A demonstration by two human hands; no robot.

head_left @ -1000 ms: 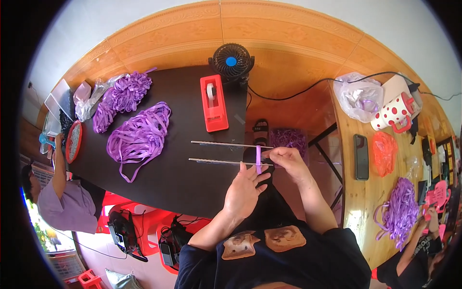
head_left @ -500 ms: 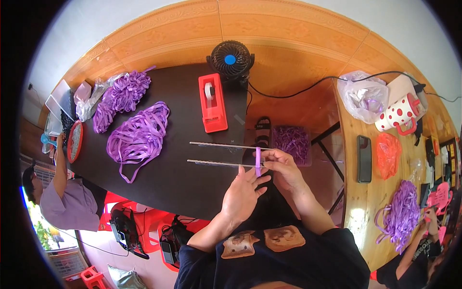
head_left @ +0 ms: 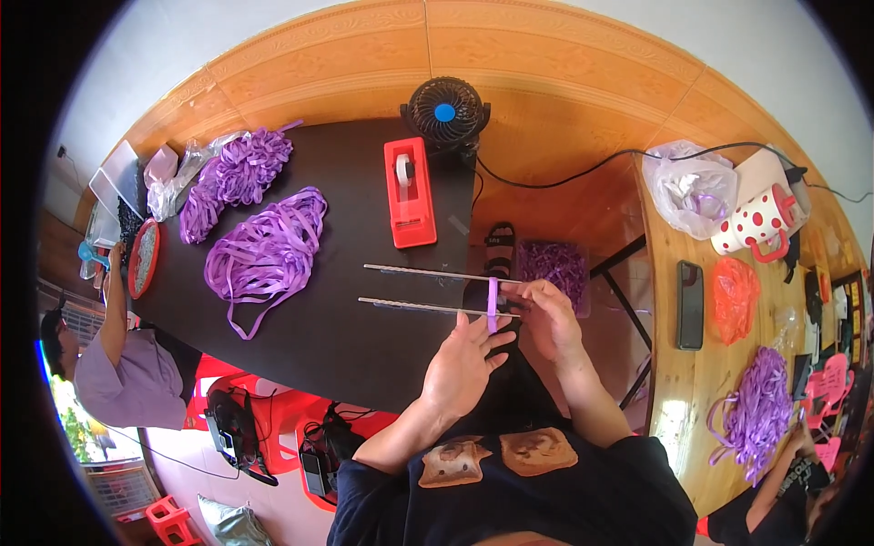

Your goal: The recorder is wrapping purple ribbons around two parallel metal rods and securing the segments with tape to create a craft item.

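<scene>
Now the loosely curled right hand (head_left: 553, 320) has shifted slightly rightward beside the flat purple ribbon band (head_left: 492, 303) spanning two slim, spiral-textured rods (head_left: 428, 272) near their right ends, while the left hand (head_left: 457, 364), fingers half spread, meets the band's near end, both grips unclear.

Left head-worn fisheye, looking down, wide view across dark table (head_left: 328, 350)
</scene>
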